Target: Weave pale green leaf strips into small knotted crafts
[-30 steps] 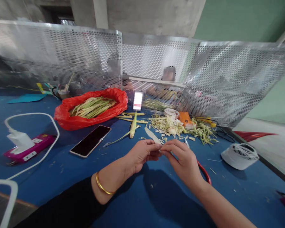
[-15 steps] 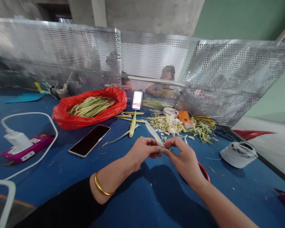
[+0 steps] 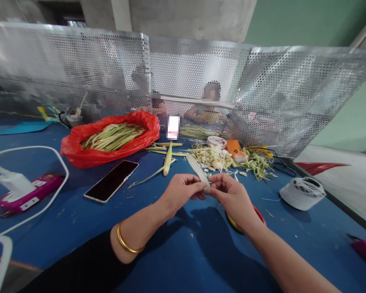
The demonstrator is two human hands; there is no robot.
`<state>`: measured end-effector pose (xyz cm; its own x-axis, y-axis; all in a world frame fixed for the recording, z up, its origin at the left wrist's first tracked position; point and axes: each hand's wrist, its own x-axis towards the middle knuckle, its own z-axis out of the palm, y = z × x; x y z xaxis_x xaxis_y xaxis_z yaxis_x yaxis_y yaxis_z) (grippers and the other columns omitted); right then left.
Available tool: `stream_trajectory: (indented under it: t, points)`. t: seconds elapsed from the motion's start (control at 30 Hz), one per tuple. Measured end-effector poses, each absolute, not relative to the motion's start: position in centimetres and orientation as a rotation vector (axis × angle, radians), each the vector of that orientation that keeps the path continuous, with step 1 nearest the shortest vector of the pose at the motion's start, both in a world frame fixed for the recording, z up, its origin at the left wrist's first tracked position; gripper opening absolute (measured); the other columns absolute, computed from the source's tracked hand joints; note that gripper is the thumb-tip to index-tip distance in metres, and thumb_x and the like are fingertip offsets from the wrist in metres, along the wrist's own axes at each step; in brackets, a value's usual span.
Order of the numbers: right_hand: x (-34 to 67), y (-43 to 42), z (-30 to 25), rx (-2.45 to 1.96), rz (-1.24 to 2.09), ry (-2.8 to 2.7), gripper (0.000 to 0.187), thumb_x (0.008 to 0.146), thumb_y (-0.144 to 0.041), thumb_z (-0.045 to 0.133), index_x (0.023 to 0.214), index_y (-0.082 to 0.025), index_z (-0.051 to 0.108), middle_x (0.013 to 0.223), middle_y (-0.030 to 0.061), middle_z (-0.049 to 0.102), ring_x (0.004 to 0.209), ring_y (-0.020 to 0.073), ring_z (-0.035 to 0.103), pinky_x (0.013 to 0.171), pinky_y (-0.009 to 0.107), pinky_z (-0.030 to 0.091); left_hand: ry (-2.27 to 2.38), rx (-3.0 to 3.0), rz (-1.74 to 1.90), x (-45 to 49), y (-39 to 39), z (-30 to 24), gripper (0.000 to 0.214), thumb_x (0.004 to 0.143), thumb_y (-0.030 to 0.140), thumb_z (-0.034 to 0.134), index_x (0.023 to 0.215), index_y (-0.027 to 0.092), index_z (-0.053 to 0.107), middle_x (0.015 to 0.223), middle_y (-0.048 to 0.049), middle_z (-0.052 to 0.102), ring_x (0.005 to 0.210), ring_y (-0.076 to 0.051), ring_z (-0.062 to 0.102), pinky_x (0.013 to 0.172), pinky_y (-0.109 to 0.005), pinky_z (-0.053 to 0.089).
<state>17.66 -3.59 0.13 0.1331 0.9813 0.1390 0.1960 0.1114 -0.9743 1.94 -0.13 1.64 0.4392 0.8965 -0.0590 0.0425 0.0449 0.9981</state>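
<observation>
Currently, I take the dark phone as the reference for all positions. I have the pale leaf strip to the right of the phone, free end directed up and away from me. With the left hand, I grip the strip's lower end between thumb and fingers. With the right hand, I pinch the same end; I cannot tell whether the fingertips touch each other. Just beyond the phone sits the red bag, containing green stalks. Also right of the phone, in order: thick stalk, trimmings heap, white cord roll.
</observation>
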Motion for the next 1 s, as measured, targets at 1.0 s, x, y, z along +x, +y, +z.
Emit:
stream_trajectory:
  t: [1.0]
  points:
    - [17.45,-3.86,0.2,-1.358,0.992,-1.28,0.024,0.072,-0.039,0.067,0.065,-0.017,0.063,0.056,-0.0016,0.057,0.057,0.0124,0.048,0.061,0.027,0.037,0.961,1.318,0.779,1.59,0.3,1.21,0.016,0.066,0.031,0.075,0.07,0.017,0.068,0.067,-0.0003,0.067,0.067,-0.013,0.063,0.06,-0.023,0.042]
